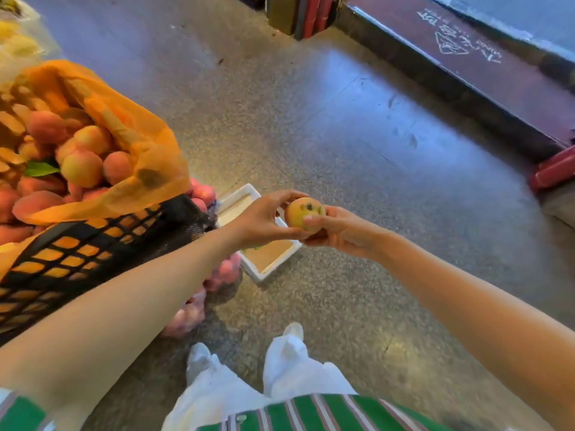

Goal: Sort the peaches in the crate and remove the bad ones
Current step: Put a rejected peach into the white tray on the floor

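A yellowish peach (303,214) with dark spots on its top is held up over the floor between both hands. My left hand (263,220) grips it from the left, my right hand (337,230) from the right with the thumb across its front. At the left stands a black mesh crate (93,244) lined with an orange plastic bag (137,144), filled with several pink-orange peaches (82,168). Below my hands lies a white foam box (264,265) on the floor, partly hidden by my left wrist.
More peaches in a clear bag (202,293) lie on the floor beside the crate. The speckled floor (357,150) stretches ahead. A dark long platform (466,73) runs along the right back, with a red object (553,172) at its end. My white trousers and shoes (292,331) are below.
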`<state>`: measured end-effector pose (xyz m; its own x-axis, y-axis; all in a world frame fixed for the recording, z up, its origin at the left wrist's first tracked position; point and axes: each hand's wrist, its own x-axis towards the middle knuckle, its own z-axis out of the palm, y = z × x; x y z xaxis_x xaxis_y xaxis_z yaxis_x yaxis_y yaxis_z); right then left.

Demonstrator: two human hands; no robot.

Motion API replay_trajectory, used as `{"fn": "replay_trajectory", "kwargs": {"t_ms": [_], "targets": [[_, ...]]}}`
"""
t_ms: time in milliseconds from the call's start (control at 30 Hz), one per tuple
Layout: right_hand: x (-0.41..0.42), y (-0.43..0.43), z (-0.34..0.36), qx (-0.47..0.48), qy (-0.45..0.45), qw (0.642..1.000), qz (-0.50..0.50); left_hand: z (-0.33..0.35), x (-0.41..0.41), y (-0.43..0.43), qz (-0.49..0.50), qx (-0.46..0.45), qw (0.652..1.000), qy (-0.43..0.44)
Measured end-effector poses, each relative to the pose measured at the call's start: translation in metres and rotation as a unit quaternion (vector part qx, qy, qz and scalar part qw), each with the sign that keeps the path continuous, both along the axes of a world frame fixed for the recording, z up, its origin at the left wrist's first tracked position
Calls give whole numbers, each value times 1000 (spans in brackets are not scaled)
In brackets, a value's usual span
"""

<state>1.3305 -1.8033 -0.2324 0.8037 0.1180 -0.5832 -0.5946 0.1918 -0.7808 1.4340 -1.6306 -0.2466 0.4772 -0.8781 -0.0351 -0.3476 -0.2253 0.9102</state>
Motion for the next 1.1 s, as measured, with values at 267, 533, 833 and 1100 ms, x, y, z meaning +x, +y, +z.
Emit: {"fn": "replay_trajectory", "kwargs": {"t_ms": [267,533,833,1100], "targets": [[17,-62,-76,-96,69,993,5,-90,1,-42,92,141,984,64],[63,-83,-271,-177,109,978,6,-280,30,-46,179,288,935,108],[109,-83,-573,-265,109,953,104,-554,42,-53,202,379,893,135],[124,-73,-766,-357,96,912,179,-715,42,-52,185,460,861,112]]}}
